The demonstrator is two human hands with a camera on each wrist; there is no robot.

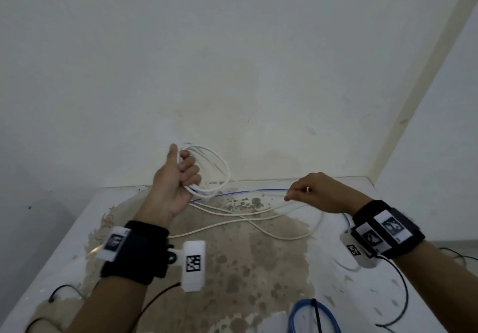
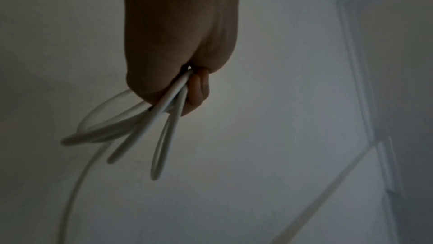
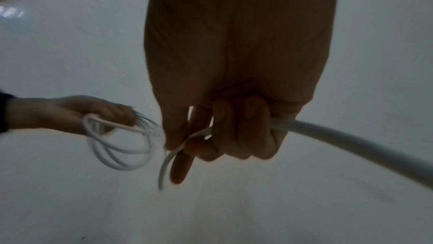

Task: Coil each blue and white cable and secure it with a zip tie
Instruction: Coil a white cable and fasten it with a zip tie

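My left hand [image 1: 181, 174] is raised above the table and grips several loops of the white cable [image 1: 219, 167], thumb pointing up. In the left wrist view the loops [image 2: 131, 124] stick out below the curled fingers [image 2: 199, 88]. My right hand [image 1: 307, 193] is to the right at table height and pinches a stretch of the same white cable [image 3: 339, 135] between thumb and fingers. The loose rest of the white cable [image 1: 258, 218] lies in long curves on the table. A thin blue cable [image 1: 258, 191] runs across the table behind them.
A coiled blue cable [image 1: 310, 314] with a black zip tie [image 1: 316, 314] around it lies at the near edge. The white table [image 1: 323, 268] has a large brown stain and stands against a wall. Black sensor wires [image 1: 403, 294] trail from my wristbands.
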